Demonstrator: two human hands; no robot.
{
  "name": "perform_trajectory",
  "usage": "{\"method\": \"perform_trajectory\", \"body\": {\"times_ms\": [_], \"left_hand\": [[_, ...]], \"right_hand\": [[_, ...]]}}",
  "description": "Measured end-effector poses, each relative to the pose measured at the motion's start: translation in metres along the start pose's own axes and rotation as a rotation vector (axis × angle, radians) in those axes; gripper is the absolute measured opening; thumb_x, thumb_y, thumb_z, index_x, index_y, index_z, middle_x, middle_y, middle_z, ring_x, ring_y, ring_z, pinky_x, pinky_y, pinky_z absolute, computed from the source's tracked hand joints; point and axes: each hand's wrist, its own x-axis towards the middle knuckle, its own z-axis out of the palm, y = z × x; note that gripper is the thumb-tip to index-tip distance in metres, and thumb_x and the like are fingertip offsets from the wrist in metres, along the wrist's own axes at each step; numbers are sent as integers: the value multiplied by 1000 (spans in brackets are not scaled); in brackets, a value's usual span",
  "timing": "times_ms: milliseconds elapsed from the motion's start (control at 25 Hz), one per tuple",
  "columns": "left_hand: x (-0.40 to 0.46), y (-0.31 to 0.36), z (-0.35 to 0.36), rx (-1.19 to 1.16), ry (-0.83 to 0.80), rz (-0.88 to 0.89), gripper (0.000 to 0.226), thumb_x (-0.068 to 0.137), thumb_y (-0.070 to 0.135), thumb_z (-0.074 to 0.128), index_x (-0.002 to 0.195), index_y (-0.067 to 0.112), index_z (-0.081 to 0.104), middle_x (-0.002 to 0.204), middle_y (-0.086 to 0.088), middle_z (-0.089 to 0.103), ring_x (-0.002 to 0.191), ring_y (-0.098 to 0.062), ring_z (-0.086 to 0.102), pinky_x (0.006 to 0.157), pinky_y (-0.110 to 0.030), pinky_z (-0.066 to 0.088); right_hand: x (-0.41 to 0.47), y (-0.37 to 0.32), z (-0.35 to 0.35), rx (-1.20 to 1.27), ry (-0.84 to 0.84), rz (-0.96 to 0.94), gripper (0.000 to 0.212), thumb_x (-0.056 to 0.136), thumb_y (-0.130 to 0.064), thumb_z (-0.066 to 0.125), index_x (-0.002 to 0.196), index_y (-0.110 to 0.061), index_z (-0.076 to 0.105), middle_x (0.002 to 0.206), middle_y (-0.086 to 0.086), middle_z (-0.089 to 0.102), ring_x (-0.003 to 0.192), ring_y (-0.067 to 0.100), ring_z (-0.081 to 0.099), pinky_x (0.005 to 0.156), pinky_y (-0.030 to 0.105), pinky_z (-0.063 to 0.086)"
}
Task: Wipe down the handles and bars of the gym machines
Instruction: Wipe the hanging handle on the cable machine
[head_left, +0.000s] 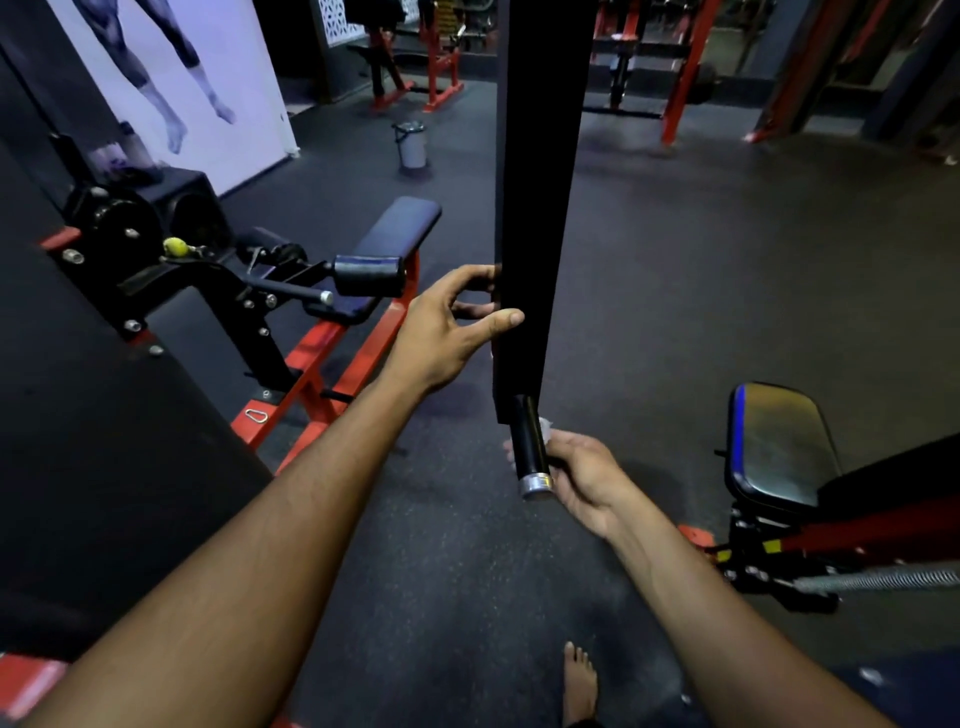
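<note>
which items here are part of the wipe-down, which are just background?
In the job:
- black bar, held by left hand
- handle grip at its lower end
- white cloth, barely visible, in right hand on the grip

Just there:
- grey bucket on the floor
- padded bench
- seat pad
- wall poster

The black bar (535, 208) was gripped by the left hand (447, 332); its handle (530, 447) was held with a white cloth (545, 427) by the right hand (582, 473).

Black machine bar (537, 208) hangs upright; round black handle (530, 447) (silver end cap) juts from its lower end.
</note>
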Motion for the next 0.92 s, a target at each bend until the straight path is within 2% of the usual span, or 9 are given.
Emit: {"method": "perform_trajectory", "body": {"times_ms": [80, 200, 320, 440, 520, 680, 800, 920], "left_hand": [[-1, 1, -1, 15, -3, 12, 43, 84, 25, 85, 123, 24, 65, 121, 6, 71, 90, 3, 70, 85, -18, 52], [-1, 0, -7, 38, 16, 19, 44, 84, 26, 84, 123, 21, 65, 121, 7, 70, 91, 4, 71, 84, -15, 52], [-1, -3, -10, 54, 0, 18, 49, 83, 31, 84, 127, 16, 66, 124, 6, 70, 91, 1, 71, 85, -19, 53], [-3, -3, -7, 57, 4, 32, 45, 85, 26, 84, 126, 19, 65, 126, 4, 70, 96, -1, 72, 83, -13, 51], [-3, -2, -6, 57, 7, 43, 44, 85, 27, 83, 125, 25, 64, 126, 5, 69, 99, -1, 72, 82, -12, 50], [-3, -1, -6, 44, 8, 30, 44, 86, 25, 83, 125, 26, 63, 126, 4, 68, 98, 2, 71, 82, -11, 50], [-4, 0, -8, 61, 21, 43, 43, 86, 23, 83, 123, 26, 62, 125, 5, 67, 94, 7, 70, 80, -8, 48], [-5, -1, -7, 61, 7, 66, 42, 87, 22, 82, 123, 26, 61, 126, 4, 66, 96, 4, 70, 82, -9, 50]], "right_hand": [[10, -12, 14, 82, -58, 52, 27, 100, 3, 38, 113, 15, 59, 92, 26, 72, 73, 25, 72, 67, 31, 62], [10, -10, 26, 119, -118, 83, 28, 99, 3, 36, 112, 12, 58, 86, 24, 71, 70, 26, 71, 67, 34, 62], [-1, -1, 16, 33, -192, 105, 27, 99, -1, 36, 109, 7, 60, 82, 20, 68, 68, 25, 67, 66, 36, 60], [-19, 8, 0, -70, -277, 157, 29, 99, -4, 36, 108, 4, 62, 86, 20, 66, 73, 27, 65, 71, 39, 58], [-15, 6, 2, -58, -252, 115, 29, 99, 0, 36, 110, 7, 62, 86, 21, 67, 73, 28, 66, 70, 38, 59], [10, -12, 26, 28, -72, 43, 29, 99, 4, 35, 113, 12, 59, 83, 23, 69, 70, 26, 69, 66, 36, 61], [-1, -9, 29, 18, -94, 38, 28, 98, 3, 36, 107, 9, 62, 82, 20, 69, 68, 26, 67, 64, 35, 61], [-19, 8, 11, -40, -139, 60, 28, 98, 1, 36, 106, 8, 61, 83, 20, 68, 68, 26, 65, 65, 36, 60]]}}
